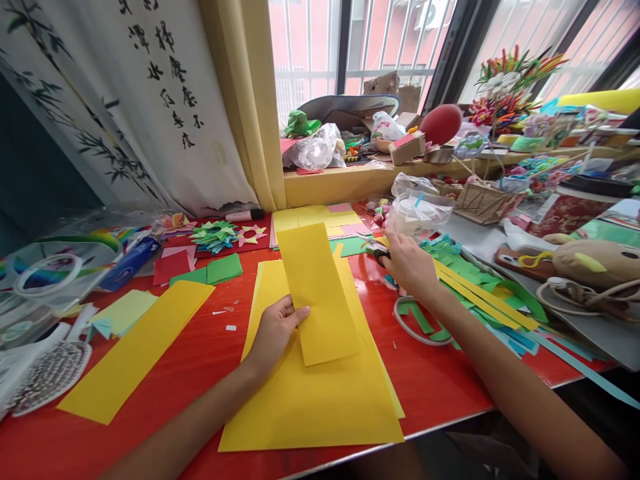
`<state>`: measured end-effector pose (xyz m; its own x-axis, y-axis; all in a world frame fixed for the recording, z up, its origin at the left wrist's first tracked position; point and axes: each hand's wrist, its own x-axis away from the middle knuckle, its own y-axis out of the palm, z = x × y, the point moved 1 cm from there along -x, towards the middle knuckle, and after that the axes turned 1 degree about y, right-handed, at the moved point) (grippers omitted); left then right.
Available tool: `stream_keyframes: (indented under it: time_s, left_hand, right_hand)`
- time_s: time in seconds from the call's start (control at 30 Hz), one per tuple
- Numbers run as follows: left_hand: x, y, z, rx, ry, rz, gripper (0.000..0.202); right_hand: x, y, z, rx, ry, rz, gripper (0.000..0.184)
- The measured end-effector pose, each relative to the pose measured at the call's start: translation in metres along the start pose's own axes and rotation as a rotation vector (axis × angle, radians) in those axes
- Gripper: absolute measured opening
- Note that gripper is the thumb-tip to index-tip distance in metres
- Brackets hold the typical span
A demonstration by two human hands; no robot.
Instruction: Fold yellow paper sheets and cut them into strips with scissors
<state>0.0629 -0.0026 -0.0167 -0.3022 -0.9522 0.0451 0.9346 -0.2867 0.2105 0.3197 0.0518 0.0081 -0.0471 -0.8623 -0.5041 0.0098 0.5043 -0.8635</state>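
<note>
My left hand (274, 333) pinches a yellow paper strip (320, 293) by its left edge, thumb in front, tilted up over larger yellow sheets (310, 413). To the right, my right hand (413, 263) is closed round the dark handles of a pair of scissors (376, 251). The blades point left, apart from the strip and close to its top right. Part of the handles is hidden by my fingers. Another long yellow strip (137, 353) lies on the red table at the left.
Green, yellow and blue paper strips (480, 293) and a tape ring (405, 337) lie at the right. Folded paper stars (215, 237), a blue tube (131, 263) and a hairbrush (53, 373) are at the left. A patterned cup (570, 207) stands far right; the windowsill (330, 187) is crowded.
</note>
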Motion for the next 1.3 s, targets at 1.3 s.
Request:
stream_keyframes:
  time_s: [1.3]
  left_hand:
    - [-0.002,-0.004,-0.005,0.006,0.015,0.038,0.035]
  right_hand:
    - [-0.016,-0.017,0.092,-0.412,-0.026,0.688,0.071]
